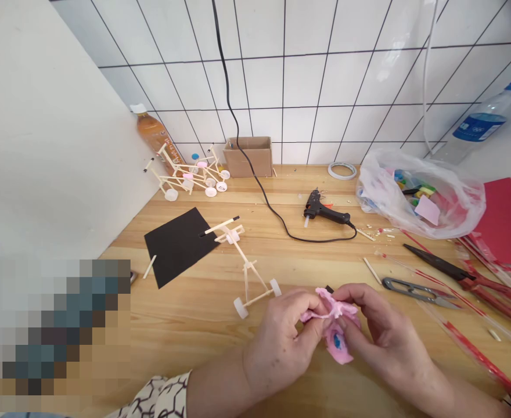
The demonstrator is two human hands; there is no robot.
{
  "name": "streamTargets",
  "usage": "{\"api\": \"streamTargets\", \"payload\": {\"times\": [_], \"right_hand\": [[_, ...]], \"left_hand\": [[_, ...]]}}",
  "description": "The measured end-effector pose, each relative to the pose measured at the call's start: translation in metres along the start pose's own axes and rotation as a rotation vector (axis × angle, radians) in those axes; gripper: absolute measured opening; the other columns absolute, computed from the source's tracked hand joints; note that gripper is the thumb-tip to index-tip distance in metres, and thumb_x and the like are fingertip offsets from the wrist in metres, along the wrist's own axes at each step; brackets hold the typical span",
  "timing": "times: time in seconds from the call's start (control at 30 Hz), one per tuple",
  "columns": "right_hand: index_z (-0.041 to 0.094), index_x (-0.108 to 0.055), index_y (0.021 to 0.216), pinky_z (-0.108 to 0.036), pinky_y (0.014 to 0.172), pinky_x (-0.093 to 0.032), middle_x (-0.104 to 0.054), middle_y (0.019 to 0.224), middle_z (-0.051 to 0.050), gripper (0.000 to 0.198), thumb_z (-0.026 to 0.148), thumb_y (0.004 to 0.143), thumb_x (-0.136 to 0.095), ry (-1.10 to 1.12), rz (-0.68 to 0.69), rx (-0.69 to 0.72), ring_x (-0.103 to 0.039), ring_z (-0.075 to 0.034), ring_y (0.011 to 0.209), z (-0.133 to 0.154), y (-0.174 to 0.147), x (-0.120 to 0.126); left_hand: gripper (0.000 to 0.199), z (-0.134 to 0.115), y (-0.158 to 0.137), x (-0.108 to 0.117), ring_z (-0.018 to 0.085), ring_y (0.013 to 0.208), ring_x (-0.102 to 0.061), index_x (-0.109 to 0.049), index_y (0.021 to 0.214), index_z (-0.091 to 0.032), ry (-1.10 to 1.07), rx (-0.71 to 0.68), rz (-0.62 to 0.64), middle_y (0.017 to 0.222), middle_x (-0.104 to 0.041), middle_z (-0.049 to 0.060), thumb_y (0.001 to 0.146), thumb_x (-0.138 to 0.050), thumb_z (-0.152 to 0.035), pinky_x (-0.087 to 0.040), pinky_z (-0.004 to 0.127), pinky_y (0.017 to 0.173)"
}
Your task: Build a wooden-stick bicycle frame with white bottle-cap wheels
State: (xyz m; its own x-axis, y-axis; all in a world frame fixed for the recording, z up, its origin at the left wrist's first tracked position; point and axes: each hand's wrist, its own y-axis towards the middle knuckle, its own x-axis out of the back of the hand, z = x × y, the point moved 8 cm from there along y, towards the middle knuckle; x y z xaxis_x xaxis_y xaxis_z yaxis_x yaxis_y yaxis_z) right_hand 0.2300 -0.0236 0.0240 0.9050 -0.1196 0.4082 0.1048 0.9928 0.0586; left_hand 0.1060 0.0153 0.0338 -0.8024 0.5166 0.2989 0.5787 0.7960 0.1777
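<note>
Both hands pinch a torn, stretched piece of pink modelling clay [339, 353] that has a blue patch on its lower flap. My left hand [284, 335] grips it from the left between thumb and fingers. From the right, the thumb and fingers of my right hand [388, 341] close on it. A small dark piece [329, 288] shows just behind the clay; whether it touches is unclear. Beyond my left hand stands a small wooden-stick tricycle [243, 255] with white wheels and a pale pink seat, its handlebar end over a black sheet [172, 249].
Similar stick tricycles [190, 176] stand by a tea bottle [155, 130] and a cardboard box [249, 159]. A corded glue gun [327, 213] and tape roll [342, 170] lie mid-table. Rightward are a plastic bag [373, 180], thread snips [412, 290], scissors [464, 278] and red strips [477, 354].
</note>
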Motion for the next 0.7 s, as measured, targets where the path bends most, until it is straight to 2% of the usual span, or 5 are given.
{"api": "streamTargets", "payload": {"times": [0.1,0.17,0.37,0.53,0.7], "right_hand": [[0.022,-0.059,0.090,-0.025,0.068,-0.051,-0.067,0.081,-0.003,0.012,0.020,0.079,-0.056,-0.068,-0.022,0.028,-0.063,-0.016,0.075,0.000,0.004,0.004],[0.021,-0.058,0.090,-0.025,0.065,-0.050,-0.066,0.080,-0.003,0.011,0.022,0.078,-0.057,-0.033,-0.021,-0.042,-0.062,-0.016,0.072,-0.007,0.009,0.007],[0.019,-0.055,0.101,-0.025,0.060,-0.050,-0.065,0.079,-0.004,0.028,0.039,0.082,-0.059,0.364,0.100,-0.290,-0.061,-0.014,0.067,-0.019,0.012,0.002],[0.020,-0.058,0.101,-0.027,0.060,-0.050,-0.066,0.076,-0.004,0.033,0.043,0.078,-0.064,0.436,-0.012,-0.288,-0.060,-0.015,0.065,-0.024,0.012,0.012],[0.022,-0.060,0.097,-0.027,0.060,-0.049,-0.067,0.081,-0.005,0.031,0.041,0.074,-0.068,0.504,-0.114,-0.263,-0.061,-0.017,0.068,-0.026,0.013,0.023]], "left_hand": [[0.009,-0.003,-0.002,0.005,0.009,0.062,-0.047,-0.057,0.073,-0.015,-0.088,0.038,-0.016,0.068,-0.058,0.000,0.082,-0.056,-0.014,-0.039,0.020,0.062],[0.010,-0.003,-0.002,0.008,0.009,0.061,-0.045,-0.057,0.073,-0.015,-0.174,0.080,-0.036,0.066,-0.054,-0.001,0.082,-0.057,-0.018,-0.039,0.021,0.060],[0.018,0.011,-0.001,0.002,0.010,0.064,-0.052,-0.059,0.096,-0.015,-0.489,0.220,-0.039,0.076,-0.057,0.001,0.088,-0.050,-0.029,-0.044,0.024,0.065],[0.027,0.025,-0.001,-0.006,0.008,0.055,-0.046,-0.060,0.085,-0.014,-0.487,0.367,-0.015,0.072,-0.052,0.000,0.085,-0.051,-0.040,-0.039,0.022,0.055],[0.023,0.026,-0.003,-0.010,0.010,0.057,-0.045,-0.055,0.076,-0.016,-0.504,0.426,0.035,0.065,-0.048,-0.002,0.083,-0.050,-0.038,-0.039,0.023,0.058]]}}
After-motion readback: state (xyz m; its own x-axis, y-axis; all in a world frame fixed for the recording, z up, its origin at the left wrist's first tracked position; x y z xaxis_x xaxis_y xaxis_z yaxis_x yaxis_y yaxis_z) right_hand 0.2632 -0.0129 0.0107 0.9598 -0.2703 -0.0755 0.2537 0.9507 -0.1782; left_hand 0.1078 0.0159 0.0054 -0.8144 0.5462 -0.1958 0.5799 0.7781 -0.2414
